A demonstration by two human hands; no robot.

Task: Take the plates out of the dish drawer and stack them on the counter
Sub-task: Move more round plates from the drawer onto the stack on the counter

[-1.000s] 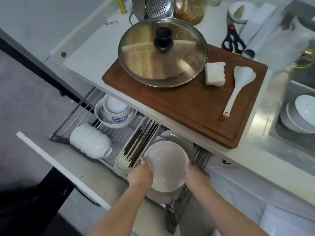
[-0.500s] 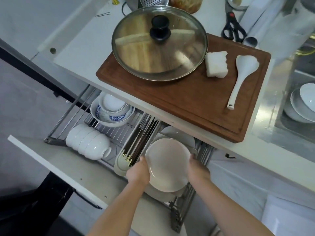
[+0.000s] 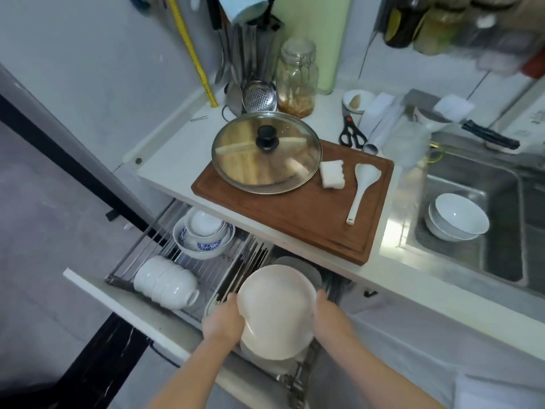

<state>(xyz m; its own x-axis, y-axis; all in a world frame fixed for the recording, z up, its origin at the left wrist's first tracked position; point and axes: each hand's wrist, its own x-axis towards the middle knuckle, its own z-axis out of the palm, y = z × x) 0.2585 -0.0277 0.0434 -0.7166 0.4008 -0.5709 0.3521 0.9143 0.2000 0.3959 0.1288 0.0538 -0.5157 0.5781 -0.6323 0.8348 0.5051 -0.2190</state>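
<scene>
Seen from a head-worn camera looking down, a person holds a pale round plate point(image 3: 277, 311) between both hands above an open dish drawer point(image 3: 165, 293). The left hand point(image 3: 222, 320) grips the plate's left rim and the right hand point(image 3: 326, 309) grips the right rim, each closed on the edge at opposite sides. The plate sits over the drawer's right compartment, below the front edge of the counter point(image 3: 413, 290); more plates point(image 3: 295, 265) remain racked behind and beneath it.

The plate looks like glazed ceramic: stiff, smooth, probably slippery, moderately heavy, and likely to chip or break if knocked against the wire rack or the counter edge. Holding it by opposite rims, as here, seems the surest grip.

Being round, it has no long axis. Its broad face is tilted up toward the camera, the upper rim leaning away toward the counter, the lower rim nearer the person.

On the counter a wooden cutting board point(image 3: 295, 214) carries a glass pot lid point(image 3: 267, 152), leaving little bare space for stacking
</scene>
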